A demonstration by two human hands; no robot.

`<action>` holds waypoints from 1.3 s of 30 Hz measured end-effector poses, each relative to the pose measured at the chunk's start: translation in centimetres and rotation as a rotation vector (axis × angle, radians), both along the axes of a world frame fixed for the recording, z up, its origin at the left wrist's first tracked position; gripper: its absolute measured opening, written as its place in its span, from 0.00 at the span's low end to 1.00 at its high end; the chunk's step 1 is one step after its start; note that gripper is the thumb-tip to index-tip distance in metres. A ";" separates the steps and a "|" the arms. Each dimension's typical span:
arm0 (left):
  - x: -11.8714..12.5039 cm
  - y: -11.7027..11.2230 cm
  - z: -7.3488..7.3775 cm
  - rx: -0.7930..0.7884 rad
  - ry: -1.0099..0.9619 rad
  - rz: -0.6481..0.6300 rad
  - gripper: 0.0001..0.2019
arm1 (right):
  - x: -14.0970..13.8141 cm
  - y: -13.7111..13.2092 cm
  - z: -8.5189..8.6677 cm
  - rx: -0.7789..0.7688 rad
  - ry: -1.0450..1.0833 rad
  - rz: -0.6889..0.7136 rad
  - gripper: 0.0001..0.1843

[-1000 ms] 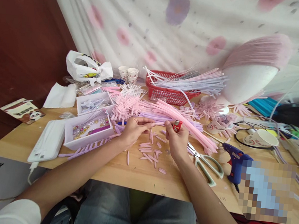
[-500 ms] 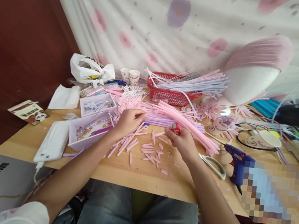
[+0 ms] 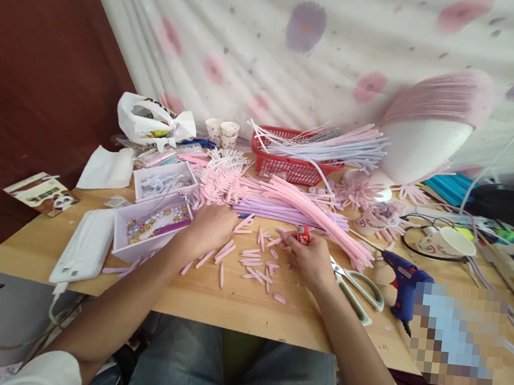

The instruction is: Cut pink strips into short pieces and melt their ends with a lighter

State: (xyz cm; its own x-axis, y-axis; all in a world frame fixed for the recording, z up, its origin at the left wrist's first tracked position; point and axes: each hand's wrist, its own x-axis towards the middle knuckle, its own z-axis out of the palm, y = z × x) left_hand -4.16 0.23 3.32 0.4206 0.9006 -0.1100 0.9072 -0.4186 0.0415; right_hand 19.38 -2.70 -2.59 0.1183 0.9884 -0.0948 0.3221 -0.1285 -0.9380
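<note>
My left hand [image 3: 210, 227] rests knuckles-up on the wooden table [image 3: 227, 299], its fingers curled down among short pink stick pieces [image 3: 256, 263]; what they grip, if anything, is hidden. My right hand [image 3: 308, 256] is closed on a small red lighter [image 3: 302, 235], with fingertips touching a pink piece. Behind both hands lies a long pile of pink and purple pipe cleaners [image 3: 292, 205].
White trays of beads [image 3: 153, 221] and a white charger [image 3: 83, 248] sit to the left. Scissors [image 3: 357, 286] and a blue glue gun [image 3: 401, 278] lie to the right. A red basket [image 3: 292, 162], paper cups [image 3: 447, 242] and a white foam form [image 3: 422, 142] stand behind.
My left hand has dropped from the pink pile down onto the table, palm down. My right hand has stayed in place with the lighter, lowering slightly.
</note>
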 end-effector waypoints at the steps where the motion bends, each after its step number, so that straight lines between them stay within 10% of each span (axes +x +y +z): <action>1: 0.0 0.0 0.0 0.004 -0.004 0.018 0.13 | -0.1 0.0 0.0 -0.006 0.022 -0.005 0.25; 8: -0.1 0.9 -0.5 0.118 -0.443 0.043 0.11 | -1.1 1.3 1.1 0.031 0.207 -0.006 0.23; 15: 1.8 1.1 -2.2 -0.579 -1.171 0.157 0.12 | -1.9 2.7 2.4 0.033 0.396 0.015 0.20; 39: 2.3 0.7 -2.2 -0.683 -1.178 0.191 0.11 | -1.5 2.6 1.6 0.081 0.312 -0.120 0.21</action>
